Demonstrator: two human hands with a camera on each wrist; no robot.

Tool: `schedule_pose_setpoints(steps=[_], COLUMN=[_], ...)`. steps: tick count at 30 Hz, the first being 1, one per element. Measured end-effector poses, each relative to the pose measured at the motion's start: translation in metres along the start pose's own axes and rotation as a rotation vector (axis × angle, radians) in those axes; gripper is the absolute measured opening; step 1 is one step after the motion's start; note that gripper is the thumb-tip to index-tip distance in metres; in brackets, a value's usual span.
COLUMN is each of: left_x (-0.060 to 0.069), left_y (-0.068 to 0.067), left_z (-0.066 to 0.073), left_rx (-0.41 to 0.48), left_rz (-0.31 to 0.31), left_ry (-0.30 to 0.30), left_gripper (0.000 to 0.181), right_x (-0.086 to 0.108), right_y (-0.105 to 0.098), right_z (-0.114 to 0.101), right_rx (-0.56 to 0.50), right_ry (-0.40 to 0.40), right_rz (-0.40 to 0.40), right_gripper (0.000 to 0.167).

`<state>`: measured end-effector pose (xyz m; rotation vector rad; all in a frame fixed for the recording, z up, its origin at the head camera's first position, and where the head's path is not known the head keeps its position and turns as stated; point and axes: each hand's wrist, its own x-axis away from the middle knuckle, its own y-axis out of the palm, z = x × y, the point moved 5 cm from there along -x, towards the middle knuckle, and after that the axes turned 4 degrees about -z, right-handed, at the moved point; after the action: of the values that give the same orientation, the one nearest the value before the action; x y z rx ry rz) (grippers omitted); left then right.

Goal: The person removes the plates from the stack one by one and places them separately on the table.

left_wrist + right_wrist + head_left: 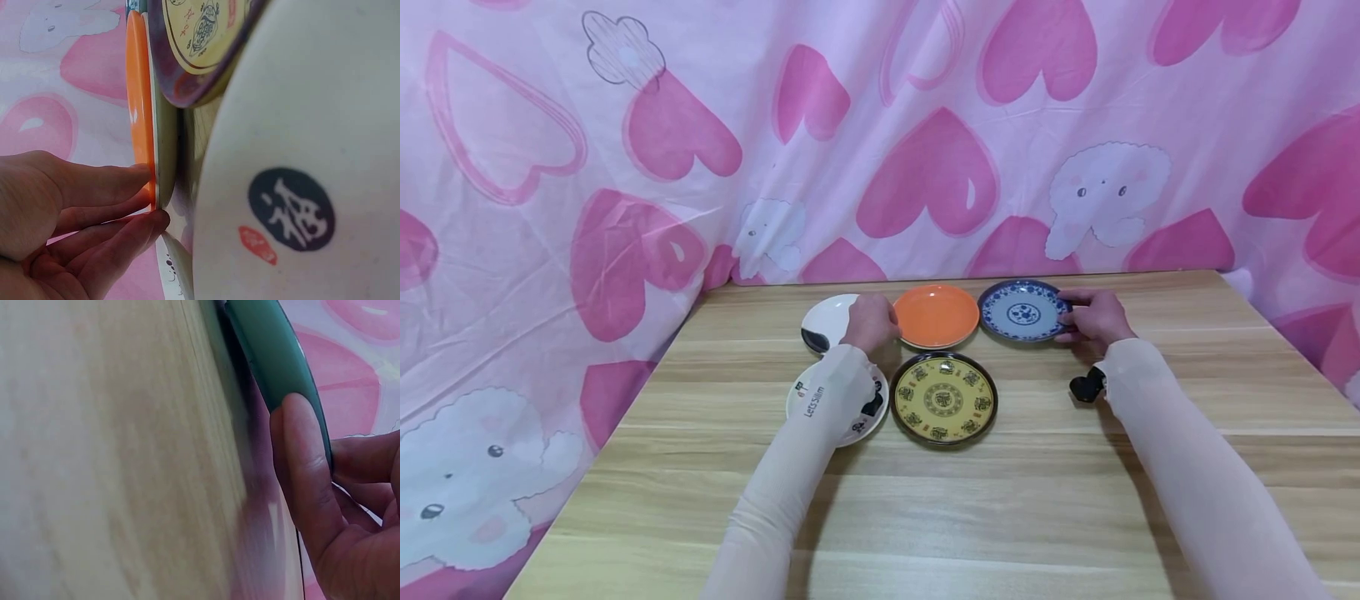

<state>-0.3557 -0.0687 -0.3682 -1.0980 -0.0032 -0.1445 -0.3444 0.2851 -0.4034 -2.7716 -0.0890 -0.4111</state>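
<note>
My left hand (872,323) pinches the left rim of an orange plate (936,317) at the back of the table. In the left wrist view its fingertips lie on both sides of the orange rim (139,94). On the right, my right hand (1097,317) grips the right rim of a blue-and-white patterned plate (1022,313). The right wrist view shows that plate's greenish outer side (275,356) between thumb and fingers. The two held plates stand side by side, their edges close together.
A yellow plate with a dark rim (943,398) lies in front of the orange one. A white plate with a black patch (826,321) is at back left; a white printed plate (859,429) lies partly under my left sleeve. A heart-patterned curtain (925,183) hangs behind the wooden table (1000,517).
</note>
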Motion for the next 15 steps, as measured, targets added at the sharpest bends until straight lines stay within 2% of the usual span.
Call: schedule_pose_setpoints(steps=[7,9,15], left_x=[0.0014,0.0014,0.0016], left_y=[-0.0003,-0.0008,0.0010], left_z=[0.0013,0.0023,0.0026], left_rx=[0.018,-0.002,-0.027], left_rz=[-0.011,-0.004,0.002], left_ry=[0.002,0.011,-0.006], left_gripper=[0.009,0.010,0.008], right_x=[-0.0021,-0.0025,-0.0051], right_y=[0.0005,0.0005,-0.0001], right_z=[0.0011,0.0008,0.0002], right_rx=[-0.004,0.005,0.081], right_ry=[0.006,0.014,0.037], right_rz=[-0.001,0.008,0.050], right_gripper=[0.061,0.061,0.061])
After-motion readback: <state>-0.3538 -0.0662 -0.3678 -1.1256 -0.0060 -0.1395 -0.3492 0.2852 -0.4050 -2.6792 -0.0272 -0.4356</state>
